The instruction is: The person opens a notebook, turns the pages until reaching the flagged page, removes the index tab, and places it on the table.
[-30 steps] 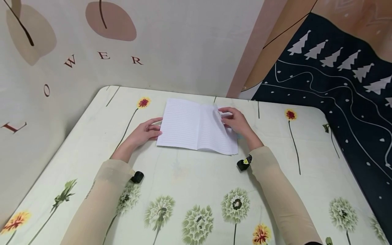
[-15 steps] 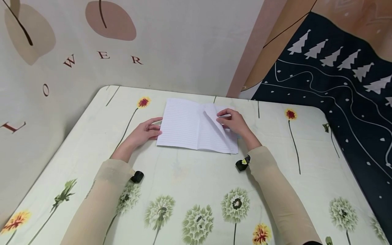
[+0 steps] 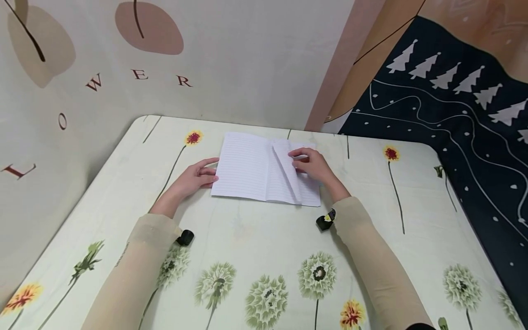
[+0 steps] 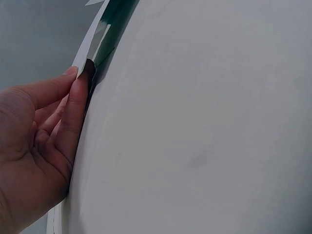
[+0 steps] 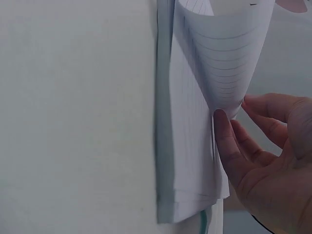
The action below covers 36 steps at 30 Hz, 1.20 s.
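An open lined notebook [image 3: 241, 167] lies on the cloth-covered table, its two halves spread left and right. My left hand [image 3: 193, 180] pinches its left edge; the left wrist view shows the thumb on the paper and fingers beneath, against a dark green cover [image 4: 117, 22]. On the other half, my right hand [image 3: 314, 165] pinches a single page [image 3: 287, 167], lifted and bent toward the spine. Seen from the right wrist, that page curls into a curved sheet above the flat pages [image 5: 192, 146], held between thumb and fingers.
A white tablecloth [image 3: 247, 238] printed with dandelions and flowers covers the table. Behind it stands a pale wall hanging [image 3: 255, 68] with letters. A dark blue tree-patterned fabric [image 3: 437, 101] hangs at the right. Small black cameras [image 3: 186, 238] sit at both wrists.
My right hand has moved slightly left, drawing the page up and folding it further toward the spine. The left hand stays at the notebook's left edge.
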{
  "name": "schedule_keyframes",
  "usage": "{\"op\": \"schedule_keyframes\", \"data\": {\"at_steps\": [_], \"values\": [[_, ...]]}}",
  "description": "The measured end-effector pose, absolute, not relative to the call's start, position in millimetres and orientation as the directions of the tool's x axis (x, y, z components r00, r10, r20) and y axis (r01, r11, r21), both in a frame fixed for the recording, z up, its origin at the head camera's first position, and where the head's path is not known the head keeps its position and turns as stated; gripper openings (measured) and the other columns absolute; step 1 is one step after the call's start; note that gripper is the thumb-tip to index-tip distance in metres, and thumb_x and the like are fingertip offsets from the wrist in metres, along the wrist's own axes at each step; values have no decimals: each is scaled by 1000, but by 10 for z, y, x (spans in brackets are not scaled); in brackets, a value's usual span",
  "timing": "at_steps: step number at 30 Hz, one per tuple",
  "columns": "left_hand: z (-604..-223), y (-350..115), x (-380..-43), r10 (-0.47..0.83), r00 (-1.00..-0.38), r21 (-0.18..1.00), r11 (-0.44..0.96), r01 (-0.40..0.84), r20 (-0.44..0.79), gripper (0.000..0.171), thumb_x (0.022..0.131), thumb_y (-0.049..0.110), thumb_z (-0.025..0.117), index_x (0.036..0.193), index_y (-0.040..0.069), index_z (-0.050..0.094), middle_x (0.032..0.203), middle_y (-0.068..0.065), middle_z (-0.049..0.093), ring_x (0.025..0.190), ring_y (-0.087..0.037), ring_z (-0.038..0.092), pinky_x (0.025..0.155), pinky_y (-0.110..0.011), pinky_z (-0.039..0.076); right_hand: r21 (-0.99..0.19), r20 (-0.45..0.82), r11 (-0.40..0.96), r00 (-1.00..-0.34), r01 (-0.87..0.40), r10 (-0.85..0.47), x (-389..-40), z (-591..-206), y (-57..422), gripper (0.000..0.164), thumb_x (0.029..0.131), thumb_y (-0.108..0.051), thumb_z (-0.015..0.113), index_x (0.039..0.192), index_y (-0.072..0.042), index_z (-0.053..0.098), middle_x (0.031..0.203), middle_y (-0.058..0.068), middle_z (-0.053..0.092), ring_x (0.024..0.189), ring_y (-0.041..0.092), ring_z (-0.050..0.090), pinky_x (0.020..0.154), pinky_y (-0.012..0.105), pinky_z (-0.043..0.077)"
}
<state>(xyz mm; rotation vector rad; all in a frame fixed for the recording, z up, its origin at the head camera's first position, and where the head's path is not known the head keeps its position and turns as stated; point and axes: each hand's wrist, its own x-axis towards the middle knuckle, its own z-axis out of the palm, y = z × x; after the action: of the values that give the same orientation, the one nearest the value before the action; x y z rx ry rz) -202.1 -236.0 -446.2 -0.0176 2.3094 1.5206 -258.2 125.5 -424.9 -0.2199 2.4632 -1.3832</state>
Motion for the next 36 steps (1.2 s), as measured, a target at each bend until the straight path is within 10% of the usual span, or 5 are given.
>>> {"op": "schedule_keyframes", "data": {"at_steps": [36], "values": [[-4471,-2353,-2020,199,-933,896,395,-204,-300,63,101,8,56,158,16,29,138,-26,55,89,4,62,77,-14,55,-834,-155,552,-955,-11,-253,-2571,-4290,1125,38,96,-12,65,134,-7,59,138,14,52,116,29,58,98,42,54]]}}
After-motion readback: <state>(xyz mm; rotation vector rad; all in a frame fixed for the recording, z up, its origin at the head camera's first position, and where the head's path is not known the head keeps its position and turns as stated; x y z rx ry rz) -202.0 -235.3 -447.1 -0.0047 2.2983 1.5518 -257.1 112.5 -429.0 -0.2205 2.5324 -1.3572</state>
